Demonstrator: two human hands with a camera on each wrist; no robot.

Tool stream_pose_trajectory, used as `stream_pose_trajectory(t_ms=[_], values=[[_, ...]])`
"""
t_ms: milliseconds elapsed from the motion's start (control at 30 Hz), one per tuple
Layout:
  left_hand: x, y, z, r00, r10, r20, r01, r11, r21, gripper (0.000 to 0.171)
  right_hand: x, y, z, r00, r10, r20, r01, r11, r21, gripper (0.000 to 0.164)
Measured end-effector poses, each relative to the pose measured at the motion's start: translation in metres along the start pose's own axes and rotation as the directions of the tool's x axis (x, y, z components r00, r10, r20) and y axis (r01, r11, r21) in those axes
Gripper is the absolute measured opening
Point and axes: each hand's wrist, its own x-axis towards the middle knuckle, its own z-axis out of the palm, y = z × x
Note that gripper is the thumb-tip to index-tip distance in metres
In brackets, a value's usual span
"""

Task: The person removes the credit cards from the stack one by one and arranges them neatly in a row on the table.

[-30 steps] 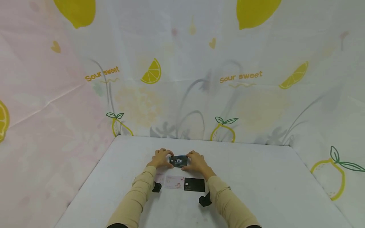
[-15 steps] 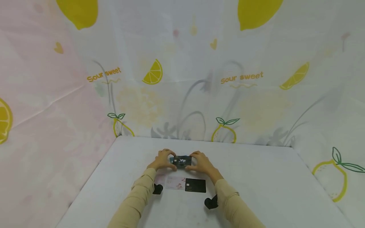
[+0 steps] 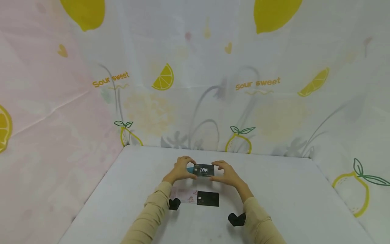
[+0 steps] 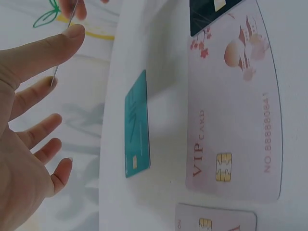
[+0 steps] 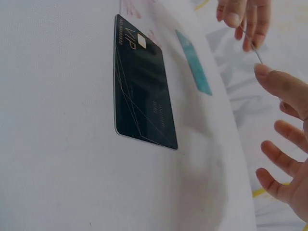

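A dark "Vip" card (image 3: 203,170) is held up off the white table by both hands. My left hand (image 3: 182,169) pinches its left edge between thumb and index finger. At the opposite edge, my right hand (image 3: 228,173) grips it with thumb and fingertips. In both wrist views the raised card appears edge-on as a thin line. Below it a teal card (image 4: 137,125) lies on the table, partly hidden in the head view. Nearer the body lie a black card (image 3: 208,198) and, left of it, a pink-white VIP card (image 4: 231,120) printed with blossoms.
Another pale card (image 4: 216,219) lies beside the pink-white one, partly out of the left wrist view. The white table (image 3: 274,196) extends to both sides. A lemon-print cloth (image 3: 198,112) hangs around its back and sides.
Both hands have moved right with the dark card, and it is now raised above the table. More of the teal card shows at its left. The cards in front have stayed put.
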Motion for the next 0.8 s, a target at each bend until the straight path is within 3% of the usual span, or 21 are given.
stream_pose_trajectory(t_ms=[233, 533, 800], values=[[-0.004, 0.018, 0.006, 0.999, 0.043, 0.003, -0.043, 0.999, -0.029, 0.050, -0.015, -0.001, -0.014, 0.999, 0.035, 0.001, -0.035, 0.999, -0.005, 0.061], [-0.010, 0.032, 0.027, 0.997, 0.081, -0.007, -0.081, 0.995, -0.051, 0.052, -0.041, 0.000, -0.025, 0.999, 0.036, 0.014, -0.035, 0.998, -0.055, 0.058], [-0.012, 0.046, 0.049, 0.992, 0.124, 0.014, -0.124, 0.992, -0.014, 0.055, -0.068, 0.008, -0.030, 0.999, 0.047, -0.016, -0.048, 0.996, -0.076, 0.058]])
